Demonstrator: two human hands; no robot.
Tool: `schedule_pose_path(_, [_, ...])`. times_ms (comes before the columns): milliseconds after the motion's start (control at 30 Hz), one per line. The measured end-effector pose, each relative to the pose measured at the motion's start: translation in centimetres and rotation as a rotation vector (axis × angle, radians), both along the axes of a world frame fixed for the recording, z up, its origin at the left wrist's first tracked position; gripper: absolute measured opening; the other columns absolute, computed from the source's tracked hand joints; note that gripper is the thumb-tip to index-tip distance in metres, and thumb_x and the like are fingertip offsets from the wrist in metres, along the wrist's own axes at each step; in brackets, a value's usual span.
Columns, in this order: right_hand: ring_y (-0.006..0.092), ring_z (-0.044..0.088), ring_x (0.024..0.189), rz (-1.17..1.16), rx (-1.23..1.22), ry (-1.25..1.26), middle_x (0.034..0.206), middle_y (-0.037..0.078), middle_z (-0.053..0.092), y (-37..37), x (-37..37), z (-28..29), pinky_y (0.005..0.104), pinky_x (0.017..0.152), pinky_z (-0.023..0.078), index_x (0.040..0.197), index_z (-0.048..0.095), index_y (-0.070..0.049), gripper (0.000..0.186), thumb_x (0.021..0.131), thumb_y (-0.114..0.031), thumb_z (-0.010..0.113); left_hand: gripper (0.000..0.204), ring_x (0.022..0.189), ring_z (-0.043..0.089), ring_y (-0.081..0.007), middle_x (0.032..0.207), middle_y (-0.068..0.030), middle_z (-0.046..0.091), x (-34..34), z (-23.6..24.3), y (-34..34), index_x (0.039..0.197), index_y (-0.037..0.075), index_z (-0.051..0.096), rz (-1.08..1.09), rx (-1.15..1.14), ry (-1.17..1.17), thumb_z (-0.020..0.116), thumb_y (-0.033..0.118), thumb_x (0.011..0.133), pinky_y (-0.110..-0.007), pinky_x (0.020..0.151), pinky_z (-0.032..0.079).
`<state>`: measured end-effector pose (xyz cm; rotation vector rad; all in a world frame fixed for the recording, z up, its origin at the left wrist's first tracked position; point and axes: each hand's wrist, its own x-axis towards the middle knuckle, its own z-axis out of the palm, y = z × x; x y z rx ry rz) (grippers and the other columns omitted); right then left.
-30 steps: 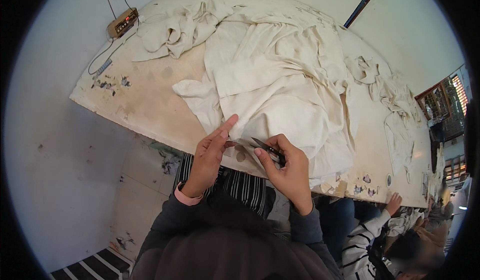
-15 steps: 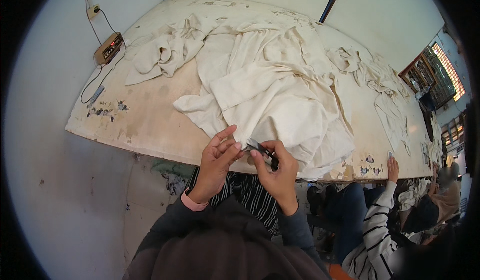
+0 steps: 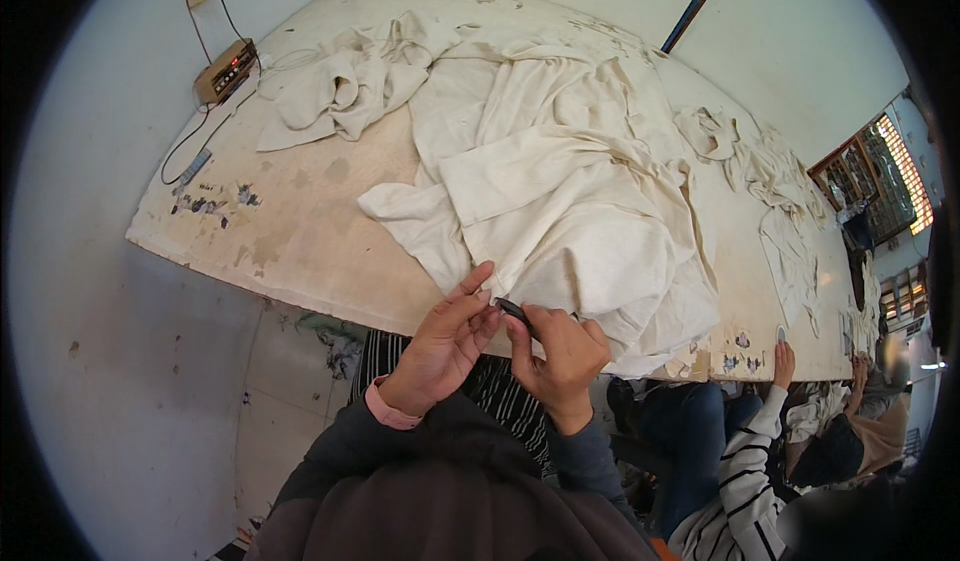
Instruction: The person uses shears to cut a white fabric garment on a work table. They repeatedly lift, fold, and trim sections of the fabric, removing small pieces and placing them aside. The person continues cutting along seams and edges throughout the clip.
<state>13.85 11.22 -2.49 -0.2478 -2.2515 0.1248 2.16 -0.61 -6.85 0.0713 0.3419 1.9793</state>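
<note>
A large heap of cream cloth (image 3: pixel 570 201) hangs partly over the near edge of the table. My left hand (image 3: pixel 440 346), with a pink band at its wrist, pinches the cloth's near edge between thumb and fingers. Beside it, my right hand (image 3: pixel 562 356) is closed around small black thread snips (image 3: pixel 514 311). Their tip points left, close to the pinched edge and my left fingertips. Most of the snips' handle is hidden in my right hand, and I cannot see whether the blades touch the cloth.
The worn table (image 3: pixel 300 226) carries a second cream bundle (image 3: pixel 345 91) at left and more cloth (image 3: pixel 745 161) at right. A brown box with lit display (image 3: pixel 227 71) and a grey remote (image 3: pixel 196 166) lie far left. Another person's hand (image 3: pixel 784 364) rests at the right edge.
My right hand has rolled over so its back shows more, and the snips' blades are less visible. My left hand still pinches the cloth edge. The whole view has shifted slightly.
</note>
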Motion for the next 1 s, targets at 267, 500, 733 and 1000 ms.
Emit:
schedule_pose_path(267, [0.0302,0.068,0.079,-0.267,-0.240,-0.253,0.096,0.009,0.069,4.9,2.4,0.2,0.0346,0.071,0.051,0.114,0.067,-0.006,0.046,0.069,-0.003,0.078,0.052,0.101,0.058,-0.0117,0.117,-0.0011,0.059,-7.2,-0.3,-1.8,0.151,0.004,0.047,0.378,-0.122,0.216,0.059,0.010,0.101,-0.025,0.091,0.050])
schedule_pose_path(500, [0.0283,0.067,0.077,-0.139,-0.491,-0.356,0.087,0.010,0.065,3.8,6.9,0.2,0.0317,0.069,0.051,0.095,0.070,-0.003,0.029,0.067,0.004,0.072,0.046,0.104,0.058,-0.0111,0.118,0.0009,0.059,-8.0,-1.4,-4.8,0.146,0.003,0.049,0.617,-0.360,0.343,0.060,0.013,0.102,-0.026,0.092,0.048])
schedule_pose_path(733, [0.0282,0.068,0.077,-0.130,-0.599,-0.291,0.087,0.009,0.065,3.9,7.2,-1.8,0.0317,0.068,0.051,0.094,0.069,-0.004,0.028,0.067,0.003,0.074,0.030,0.089,0.062,-0.0089,0.089,-0.0002,0.067,-5.0,-3.1,-6.9,0.120,-0.002,0.066,0.198,-0.711,1.025,0.057,0.023,0.107,-0.025,0.081,0.049])
schedule_pose_path(1000, [0.0257,0.067,0.077,-0.049,-0.649,-0.301,0.086,0.010,0.065,3.7,7.8,-2.3,0.0295,0.071,0.051,0.093,0.069,-0.001,0.029,0.066,0.006,0.074,0.046,0.131,0.053,-0.0161,0.142,-0.0081,0.059,0.5,-2.3,-2.2,0.141,-0.002,0.056,-0.149,-0.372,0.555,0.049,0.032,0.111,-0.032,0.115,0.038])
